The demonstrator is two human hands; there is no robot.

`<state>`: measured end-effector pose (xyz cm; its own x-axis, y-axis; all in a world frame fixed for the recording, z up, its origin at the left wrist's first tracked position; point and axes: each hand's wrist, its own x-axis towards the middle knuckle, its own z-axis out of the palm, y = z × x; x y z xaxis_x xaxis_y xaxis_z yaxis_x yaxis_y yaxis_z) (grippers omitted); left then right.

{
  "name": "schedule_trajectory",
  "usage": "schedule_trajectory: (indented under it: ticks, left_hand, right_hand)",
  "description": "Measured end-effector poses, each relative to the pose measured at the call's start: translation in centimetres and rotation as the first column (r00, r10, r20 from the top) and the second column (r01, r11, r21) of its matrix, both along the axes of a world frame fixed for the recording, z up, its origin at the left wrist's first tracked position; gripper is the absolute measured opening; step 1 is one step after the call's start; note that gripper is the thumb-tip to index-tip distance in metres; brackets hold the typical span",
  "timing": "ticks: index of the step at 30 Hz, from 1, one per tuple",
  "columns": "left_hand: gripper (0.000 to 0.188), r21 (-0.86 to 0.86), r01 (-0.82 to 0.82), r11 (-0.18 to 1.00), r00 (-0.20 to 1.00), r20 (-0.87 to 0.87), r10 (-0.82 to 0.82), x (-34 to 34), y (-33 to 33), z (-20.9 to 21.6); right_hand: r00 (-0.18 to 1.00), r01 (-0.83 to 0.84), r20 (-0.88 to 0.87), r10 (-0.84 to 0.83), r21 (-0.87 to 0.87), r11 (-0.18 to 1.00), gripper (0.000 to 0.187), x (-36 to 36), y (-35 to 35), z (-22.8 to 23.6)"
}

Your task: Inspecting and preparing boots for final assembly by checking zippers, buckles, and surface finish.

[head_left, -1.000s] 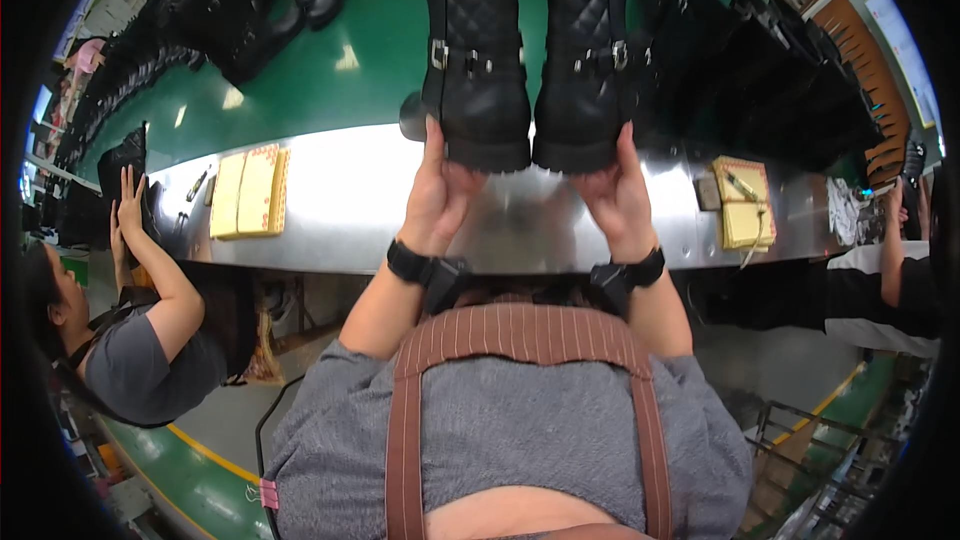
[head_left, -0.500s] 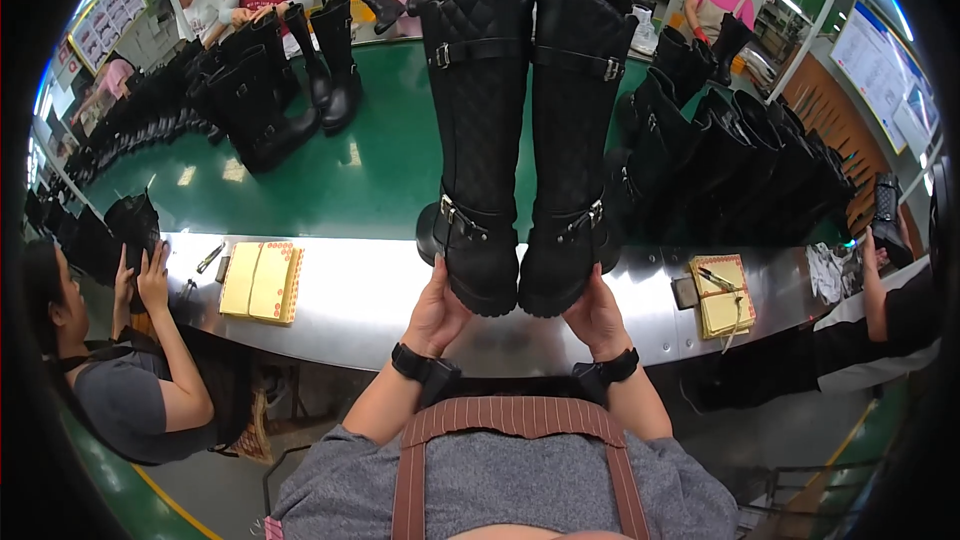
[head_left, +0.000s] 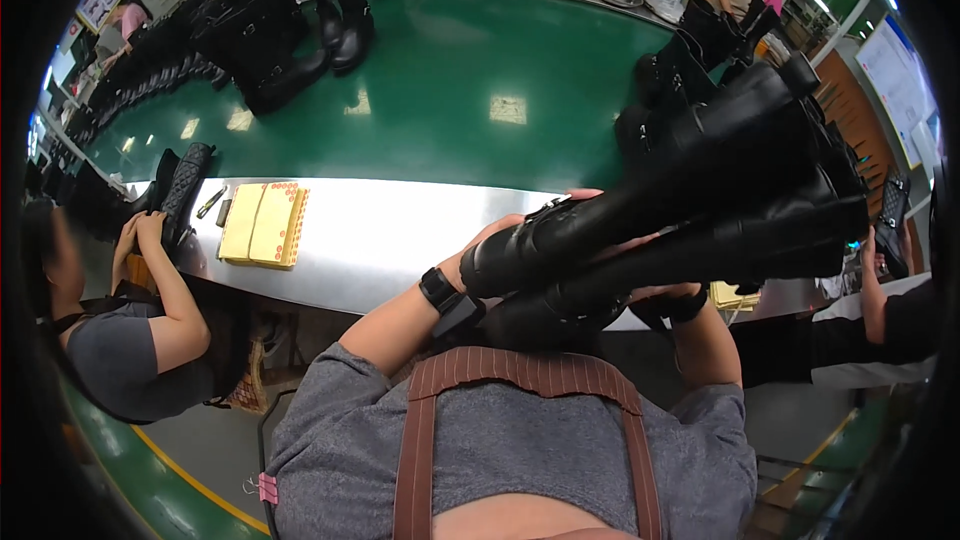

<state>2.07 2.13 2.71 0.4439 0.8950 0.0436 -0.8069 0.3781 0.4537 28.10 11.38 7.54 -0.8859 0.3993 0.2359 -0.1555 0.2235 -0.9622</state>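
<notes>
A pair of tall black leather boots lies tilted across in front of me, shafts toward the upper right and feet toward my chest. My left hand point(head_left: 488, 246) is closed round the foot and ankle of the upper boot point(head_left: 650, 185), near its buckle. Below and between the boots, my right hand point(head_left: 668, 292) is closed on the lower boot point(head_left: 745, 248). Much of that hand is hidden behind the boots, with only parts of its fingers and wrist showing.
A metal ledge point(head_left: 370, 240) borders the green table point(head_left: 440, 80). Yellow cards point(head_left: 262, 225) lie at left, beside a pen-like tool point(head_left: 211, 202). More black boots point(head_left: 262, 50) stand across the table and at right. A co-worker point(head_left: 130, 340) handles a quilted boot at left; another works at right.
The boots have swung from upright to tilted rightward, and both hands turned with them. More yellow cards at right are now mostly covered. The left co-worker's quilted boot shows more clearly.
</notes>
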Motion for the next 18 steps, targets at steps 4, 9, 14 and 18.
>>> schedule_trajectory:
  ticks: [4, 9, 14, 18]
  left_hand:
    - [0.037, -0.137, -0.202, 0.97, 0.962, -0.213, 0.17, -2.8, 1.0, -1.1]
    - [0.032, 0.768, -0.363, 0.528, 0.165, -0.504, 0.847, -2.6, -1.0, 2.5]
    - [0.054, 0.753, 0.183, 0.632, -0.015, -0.641, 0.767, 3.7, -0.9, 2.0]
    - [0.062, 0.777, 0.194, 0.599, -0.269, -0.545, 0.794, 5.6, -0.5, 1.6]
  right_hand:
    - [0.972, 0.201, 0.058, -0.227, 0.286, 0.937, 0.049, -2.8, -2.8, 1.5]
    - [0.7, 0.704, -0.147, -0.699, 0.306, 0.64, 0.055, -6.7, -1.7, 2.4]
    - [0.656, 0.482, 0.08, -0.75, 0.721, 0.498, 0.038, -3.6, -2.6, -0.9]
    - [0.791, 0.601, 0.13, -0.598, 0.017, 0.799, 0.056, 0.1, -1.6, -3.3]
